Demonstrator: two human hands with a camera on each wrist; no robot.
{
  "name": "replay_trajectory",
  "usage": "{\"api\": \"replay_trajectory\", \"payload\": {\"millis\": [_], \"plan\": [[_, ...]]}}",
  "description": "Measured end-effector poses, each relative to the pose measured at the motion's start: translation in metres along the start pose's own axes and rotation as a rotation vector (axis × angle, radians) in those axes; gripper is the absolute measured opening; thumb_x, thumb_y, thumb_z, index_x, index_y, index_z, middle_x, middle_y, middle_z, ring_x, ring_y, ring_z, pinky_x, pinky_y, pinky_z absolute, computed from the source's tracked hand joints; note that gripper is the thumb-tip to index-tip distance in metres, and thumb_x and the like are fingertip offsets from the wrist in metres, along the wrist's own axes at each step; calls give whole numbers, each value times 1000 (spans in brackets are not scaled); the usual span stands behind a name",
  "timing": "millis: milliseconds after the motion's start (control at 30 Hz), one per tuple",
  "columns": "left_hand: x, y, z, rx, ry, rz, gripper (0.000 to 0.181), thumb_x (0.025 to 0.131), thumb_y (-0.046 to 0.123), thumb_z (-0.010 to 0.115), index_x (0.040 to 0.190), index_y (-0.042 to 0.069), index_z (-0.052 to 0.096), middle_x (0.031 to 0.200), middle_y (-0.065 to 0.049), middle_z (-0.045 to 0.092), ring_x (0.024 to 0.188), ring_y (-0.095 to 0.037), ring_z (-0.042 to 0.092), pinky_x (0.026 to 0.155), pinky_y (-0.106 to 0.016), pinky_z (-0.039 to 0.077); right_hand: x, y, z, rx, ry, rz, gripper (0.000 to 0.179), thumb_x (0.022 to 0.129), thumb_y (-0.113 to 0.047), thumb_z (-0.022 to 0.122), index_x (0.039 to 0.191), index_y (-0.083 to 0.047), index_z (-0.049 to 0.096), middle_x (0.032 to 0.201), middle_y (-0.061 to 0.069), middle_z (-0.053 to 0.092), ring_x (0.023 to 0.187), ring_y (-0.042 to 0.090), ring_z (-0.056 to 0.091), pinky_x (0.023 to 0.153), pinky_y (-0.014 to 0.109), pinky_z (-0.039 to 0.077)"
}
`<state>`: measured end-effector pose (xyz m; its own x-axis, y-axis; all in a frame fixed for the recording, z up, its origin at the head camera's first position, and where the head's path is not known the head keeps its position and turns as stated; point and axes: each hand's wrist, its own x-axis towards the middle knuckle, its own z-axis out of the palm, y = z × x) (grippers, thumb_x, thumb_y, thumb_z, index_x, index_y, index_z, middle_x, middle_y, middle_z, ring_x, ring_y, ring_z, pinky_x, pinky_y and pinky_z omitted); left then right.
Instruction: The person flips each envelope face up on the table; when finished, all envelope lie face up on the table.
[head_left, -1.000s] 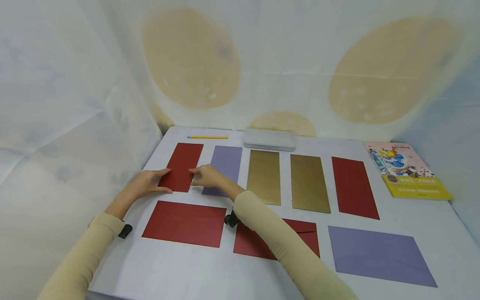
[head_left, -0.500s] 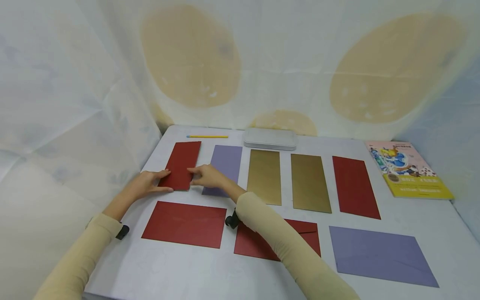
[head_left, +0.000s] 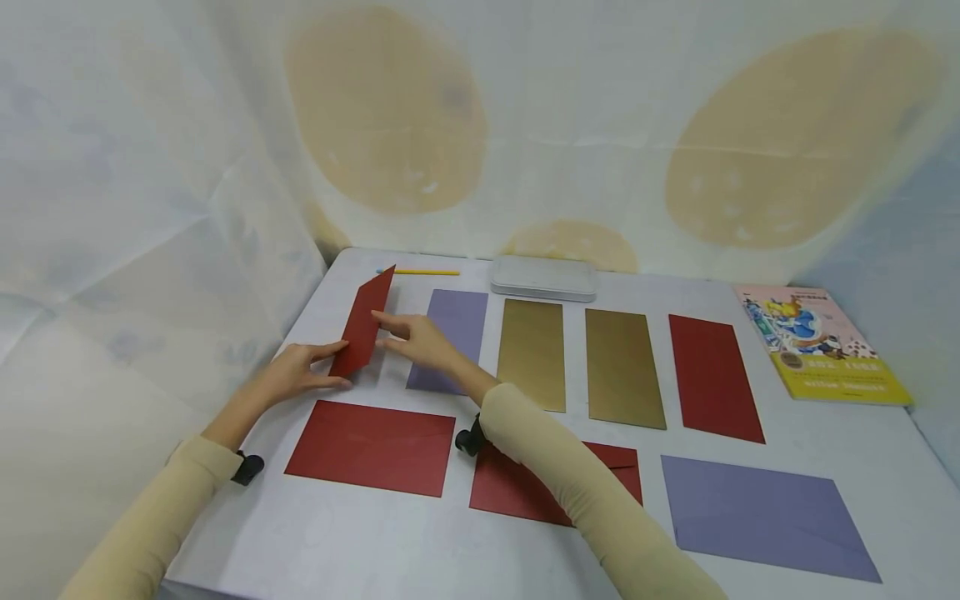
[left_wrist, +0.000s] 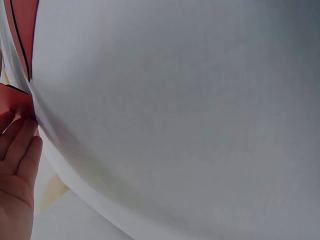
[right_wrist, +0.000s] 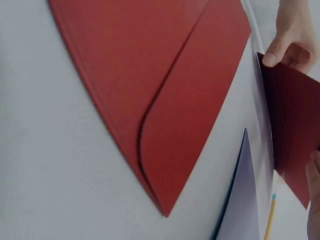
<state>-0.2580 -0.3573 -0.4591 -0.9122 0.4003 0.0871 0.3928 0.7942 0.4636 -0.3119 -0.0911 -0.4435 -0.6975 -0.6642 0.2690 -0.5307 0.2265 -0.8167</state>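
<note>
In the head view a red envelope stands tilted at the far left, its right side raised off the table. My left hand holds its near left edge between thumb and fingers. At the raised right edge, my right hand grips with index finger and thumb, above a purple envelope. The right wrist view shows the flap seam of the held envelope, with the left thumb pressed on its corner. The left wrist view catches the left hand's fingers against red paper, partly cut off by the frame.
Two gold envelopes and another red envelope lie to the right. Nearer are a red envelope, one under the right forearm and a purple one. Behind lie a pencil, a tin and a book.
The red envelope at far left has gone from flat to steeply tilted, its right edge lifted. The right hand has risen with that edge; the left hand has stayed at the left edge.
</note>
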Motion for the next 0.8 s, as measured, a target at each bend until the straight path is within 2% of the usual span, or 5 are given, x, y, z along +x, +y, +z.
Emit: {"api": "replay_trajectory", "payload": {"millis": [167, 300, 467, 633, 800], "plan": [[-5, 6, 1, -67, -7, -33, 76, 74, 40, 83, 137, 8, 55, 128, -20, 58, 118, -34, 57, 80, -42, 50, 4, -1, -2, 35, 89, 20, 56, 90, -15, 69, 141, -4, 48, 135, 9, 56, 119, 16, 57, 95, 20, 43], [-6, 9, 3, -123, -10, -26, 71, 77, 34, 82, 137, 8, 55, 128, -19, 58, 118, -32, 57, 88, -46, 49, 7, 0, -5, 64, 156, 69, 58, 90, -20, 71, 142, -9, 48, 141, 6, 51, 120, 15, 56, 94, 22, 44], [-4, 12, 4, -189, -16, 10, 66, 79, 25, 82, 136, 5, 56, 127, -17, 60, 117, -30, 57, 91, -47, 47, 11, -3, -7, 36, 200, 85, 59, 88, -22, 72, 142, -13, 50, 140, 7, 51, 119, 19, 57, 93, 21, 45], [-1, 16, 7, -254, -8, 45, 60, 82, 17, 79, 134, -1, 55, 127, -18, 60, 115, -30, 58, 90, -44, 48, 14, -14, -6, -38, 246, 101, 59, 87, -30, 73, 140, -14, 53, 140, 5, 51, 120, 23, 56, 94, 23, 45], [-1, 21, 13, -318, -14, 10, 64, 83, 18, 78, 134, -8, 51, 129, -24, 56, 113, -36, 59, 86, -40, 51, 18, -20, -2, -167, 297, 107, 59, 85, -37, 74, 136, -14, 57, 137, 2, 54, 118, 21, 58, 94, 26, 46]]}}
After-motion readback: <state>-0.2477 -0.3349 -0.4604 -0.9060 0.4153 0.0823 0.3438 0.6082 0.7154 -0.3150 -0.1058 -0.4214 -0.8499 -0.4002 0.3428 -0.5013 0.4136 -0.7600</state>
